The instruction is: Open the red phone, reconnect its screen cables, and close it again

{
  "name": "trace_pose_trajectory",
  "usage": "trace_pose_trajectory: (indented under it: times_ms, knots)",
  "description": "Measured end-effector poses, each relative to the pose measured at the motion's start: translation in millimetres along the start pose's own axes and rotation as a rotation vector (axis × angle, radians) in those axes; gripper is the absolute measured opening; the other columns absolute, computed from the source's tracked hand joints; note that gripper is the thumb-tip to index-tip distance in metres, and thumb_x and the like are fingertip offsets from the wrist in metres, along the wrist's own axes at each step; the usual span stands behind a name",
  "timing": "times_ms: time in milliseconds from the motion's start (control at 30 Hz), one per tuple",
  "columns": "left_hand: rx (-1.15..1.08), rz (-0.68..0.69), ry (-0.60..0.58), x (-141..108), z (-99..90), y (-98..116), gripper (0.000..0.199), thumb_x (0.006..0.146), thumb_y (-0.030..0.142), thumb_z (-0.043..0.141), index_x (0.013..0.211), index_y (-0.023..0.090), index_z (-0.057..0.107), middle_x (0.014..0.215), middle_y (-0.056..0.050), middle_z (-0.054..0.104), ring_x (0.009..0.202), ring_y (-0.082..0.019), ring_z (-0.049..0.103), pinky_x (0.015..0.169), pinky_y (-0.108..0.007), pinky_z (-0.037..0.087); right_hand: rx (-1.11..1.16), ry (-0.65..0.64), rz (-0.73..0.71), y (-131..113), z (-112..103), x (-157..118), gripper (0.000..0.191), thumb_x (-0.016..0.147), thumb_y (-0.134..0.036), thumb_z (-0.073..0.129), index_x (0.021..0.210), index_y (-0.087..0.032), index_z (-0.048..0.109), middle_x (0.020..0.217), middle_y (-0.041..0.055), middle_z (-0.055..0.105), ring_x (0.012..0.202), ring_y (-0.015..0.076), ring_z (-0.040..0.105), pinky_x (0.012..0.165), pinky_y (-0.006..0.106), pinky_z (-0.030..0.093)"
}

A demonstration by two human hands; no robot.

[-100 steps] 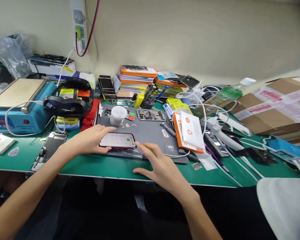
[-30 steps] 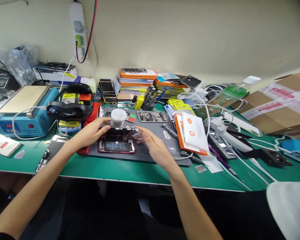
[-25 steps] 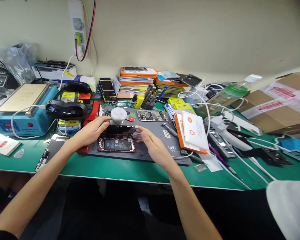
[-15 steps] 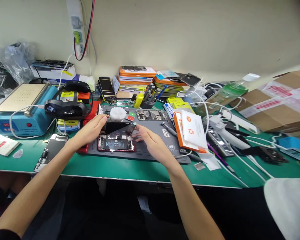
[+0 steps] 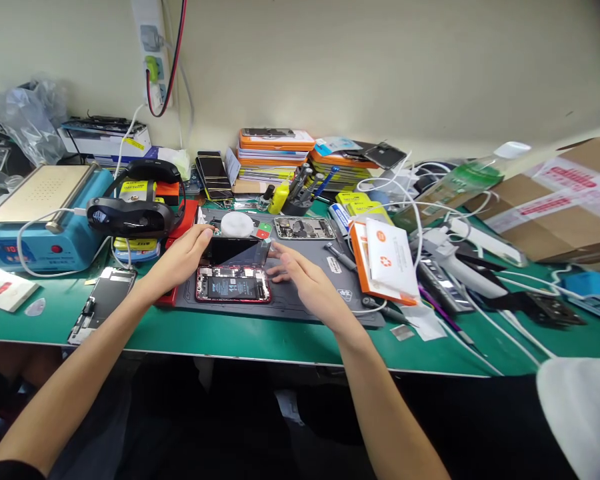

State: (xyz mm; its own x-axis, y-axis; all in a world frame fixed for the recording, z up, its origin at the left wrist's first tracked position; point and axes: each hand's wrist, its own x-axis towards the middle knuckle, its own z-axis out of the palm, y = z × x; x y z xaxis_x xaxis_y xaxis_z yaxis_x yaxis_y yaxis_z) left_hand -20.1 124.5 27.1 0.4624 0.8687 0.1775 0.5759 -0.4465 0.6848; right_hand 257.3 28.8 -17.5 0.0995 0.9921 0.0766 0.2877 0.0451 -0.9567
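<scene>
Head view: the left hand [image 5: 187, 253] has its fingers closed on the left end of a dark screen panel [image 5: 236, 252], which stands tilted up behind the opened red phone body [image 5: 233, 287]. The right hand [image 5: 305, 280] is at the panel's right end, some fingers spread low beside the phone body; whether it grips the panel cannot be told. The phone body lies flat near the front edge of a grey mat [image 5: 295, 311], its long edge roughly parallel to that edge, with its battery facing up.

Room behind the panel is tight: a white-lidded tub [image 5: 237, 225] stands just behind its upper edge, and whether they touch cannot be told. Farther right at the mat's back lies an opened phone frame [image 5: 305, 228]. To the right of the right hand, a stretch of mat runs as far as a grey screwdriver [image 5: 340, 255] and an orange box [image 5: 361, 260] that overlaps the mat's right side.

In front, a strip of green table [image 5: 280, 341] separates the mat from the table's front edge, and both forearms cross that edge. A loose phone part [image 5: 105, 300] lies just beside the left forearm, narrowing the space there.
</scene>
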Motion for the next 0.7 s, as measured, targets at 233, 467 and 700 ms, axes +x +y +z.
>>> trace_pose_trajectory:
  times_ms: [233,467,700]
  knots:
    - [0.286,0.216,0.144,-22.6,-1.3,17.9,0.048,0.114,0.039,0.038,0.156,0.023,0.056,0.161,-0.013,0.057,0.150,-0.030,0.053,0.128,-0.048,0.041,-0.090,0.182,0.026,-11.5,-2.8,-17.3,0.049,0.097,-0.070,0.066,0.107,-0.023,0.077,0.109,0.0101,0.079,0.083,0.0223,0.072,0.069,0.035,0.057]
    - [0.505,0.503,0.205,-10.5,9.6,20.4,0.036,0.110,0.029,0.056,0.141,0.031,0.073,0.142,-0.012,0.070,0.132,-0.033,0.058,0.111,-0.053,0.041,-0.083,0.120,0.090,-21.4,1.2,-28.7,0.047,0.093,-0.068,0.070,0.092,-0.021,0.075,0.079,0.0036,0.073,0.062,0.0157,0.059,0.060,0.030,0.047]
    - [0.582,0.614,0.264,19.6,25.3,32.7,0.021,0.110,0.035,0.062,0.114,0.027,0.081,0.121,-0.008,0.074,0.115,-0.028,0.057,0.098,-0.046,0.038,-0.032,0.085,0.123,-20.0,4.8,-29.4,0.051,0.092,-0.071,0.068,0.093,-0.020,0.072,0.075,0.0029,0.071,0.059,0.0139,0.054,0.056,0.028,0.041]
